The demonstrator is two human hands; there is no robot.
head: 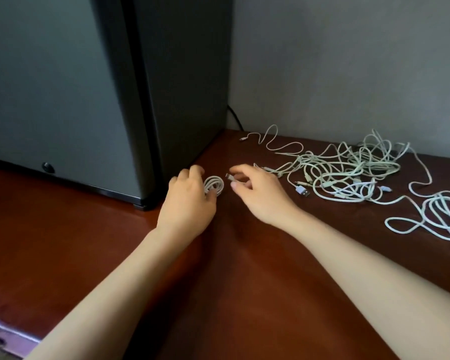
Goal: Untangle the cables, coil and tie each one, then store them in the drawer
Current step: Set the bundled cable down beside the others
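While the coil [215, 185] is held in the left hand [187, 203] low on the surface [244, 281], its loops are best kept flat and the tail wound tightly across | left grip curled round coil | right hand [257, 196] grip pinched on plug end [229, 177], fingers arched | tangle [348, 172] seen well to the right

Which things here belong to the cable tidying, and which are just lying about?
Job: coiled white cable in the left hand, plug end pinched by the right hand; tangled cables; lone cable behind; looped cable at far right.
Not job: dark cabinet; black cord at the wall.
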